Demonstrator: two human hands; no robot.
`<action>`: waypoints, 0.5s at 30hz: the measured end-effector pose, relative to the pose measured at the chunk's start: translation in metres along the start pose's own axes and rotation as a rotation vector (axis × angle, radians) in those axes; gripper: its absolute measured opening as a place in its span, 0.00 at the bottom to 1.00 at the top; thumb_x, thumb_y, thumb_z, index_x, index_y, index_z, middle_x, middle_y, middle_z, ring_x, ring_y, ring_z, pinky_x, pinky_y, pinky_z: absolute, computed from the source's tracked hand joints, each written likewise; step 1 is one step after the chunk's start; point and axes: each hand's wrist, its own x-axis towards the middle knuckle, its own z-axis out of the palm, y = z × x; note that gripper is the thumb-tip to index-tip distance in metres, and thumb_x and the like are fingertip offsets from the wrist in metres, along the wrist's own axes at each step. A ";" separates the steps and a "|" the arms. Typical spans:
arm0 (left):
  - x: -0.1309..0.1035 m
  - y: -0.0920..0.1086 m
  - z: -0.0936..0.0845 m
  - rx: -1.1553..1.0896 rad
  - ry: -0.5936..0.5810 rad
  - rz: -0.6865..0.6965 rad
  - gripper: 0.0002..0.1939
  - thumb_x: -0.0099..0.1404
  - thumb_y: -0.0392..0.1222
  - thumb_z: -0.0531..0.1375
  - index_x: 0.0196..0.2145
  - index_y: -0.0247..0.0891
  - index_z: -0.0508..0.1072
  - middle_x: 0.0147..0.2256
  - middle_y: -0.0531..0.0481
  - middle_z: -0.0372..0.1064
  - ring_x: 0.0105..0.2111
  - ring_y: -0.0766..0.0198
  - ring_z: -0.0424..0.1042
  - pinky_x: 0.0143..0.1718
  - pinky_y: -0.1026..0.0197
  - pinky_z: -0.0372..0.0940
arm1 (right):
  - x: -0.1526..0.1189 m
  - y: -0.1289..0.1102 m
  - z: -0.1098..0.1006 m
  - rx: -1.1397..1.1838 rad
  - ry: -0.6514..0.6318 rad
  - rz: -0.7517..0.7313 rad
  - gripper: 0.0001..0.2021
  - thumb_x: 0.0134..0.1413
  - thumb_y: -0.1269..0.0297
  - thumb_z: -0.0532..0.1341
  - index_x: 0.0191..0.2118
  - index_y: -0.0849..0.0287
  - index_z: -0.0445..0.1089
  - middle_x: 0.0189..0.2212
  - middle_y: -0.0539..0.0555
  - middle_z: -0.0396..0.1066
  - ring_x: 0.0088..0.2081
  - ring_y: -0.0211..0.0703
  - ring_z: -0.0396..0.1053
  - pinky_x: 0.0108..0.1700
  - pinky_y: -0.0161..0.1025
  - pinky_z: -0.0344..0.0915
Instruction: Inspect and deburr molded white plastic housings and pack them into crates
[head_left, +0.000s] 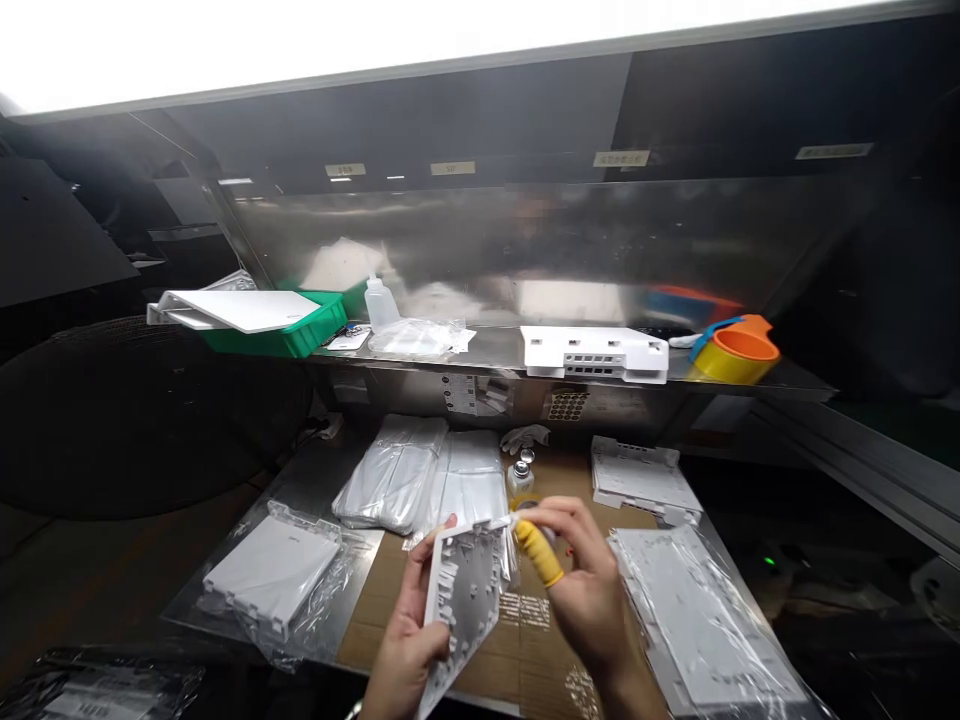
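A white plastic panel [472, 590] is tilted up over the cardboard, its ribbed inner side showing. My left hand [412, 640] is closed on the panel's left edge, thumb on the inner face. At the panel's upper right corner is my right hand [581, 580], with its fingers pinched together and a yellow covering [538, 553] on the thumb. Something small and white shows at those fingertips, too small to name. Just behind the hands stands a small bottle with a metal cap [520, 478].
Packs of clear bags [397, 470] lie behind the panel. White panels rest at left [274, 568] and right [697, 610], partly in plastic film. The shelf above holds a green bin [300, 335], a squeeze bottle [381, 303], a white housing [592, 352] and tape rolls [735, 358].
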 end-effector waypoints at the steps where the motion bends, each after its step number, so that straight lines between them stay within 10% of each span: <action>1: 0.000 -0.005 0.004 0.019 -0.027 0.028 0.47 0.46 0.24 0.58 0.62 0.57 0.66 0.68 0.59 0.59 0.59 0.55 0.68 0.41 0.69 0.68 | -0.002 -0.006 0.008 0.016 -0.021 -0.032 0.11 0.59 0.73 0.64 0.43 0.51 0.77 0.39 0.52 0.71 0.42 0.42 0.71 0.43 0.36 0.69; 12: 0.004 -0.023 0.002 0.062 -0.065 0.107 0.40 0.49 0.25 0.57 0.58 0.52 0.69 0.65 0.53 0.63 0.66 0.53 0.58 0.59 0.59 0.60 | -0.013 0.010 0.021 -0.004 0.001 0.005 0.08 0.61 0.70 0.64 0.43 0.51 0.78 0.38 0.52 0.71 0.40 0.41 0.71 0.41 0.36 0.68; 15: 0.007 -0.022 -0.003 0.057 -0.045 0.050 0.42 0.46 0.25 0.57 0.59 0.53 0.68 0.65 0.54 0.64 0.60 0.54 0.66 0.49 0.62 0.66 | -0.016 0.028 0.029 -0.024 -0.064 0.005 0.09 0.61 0.69 0.62 0.44 0.51 0.78 0.39 0.53 0.72 0.42 0.43 0.71 0.44 0.38 0.68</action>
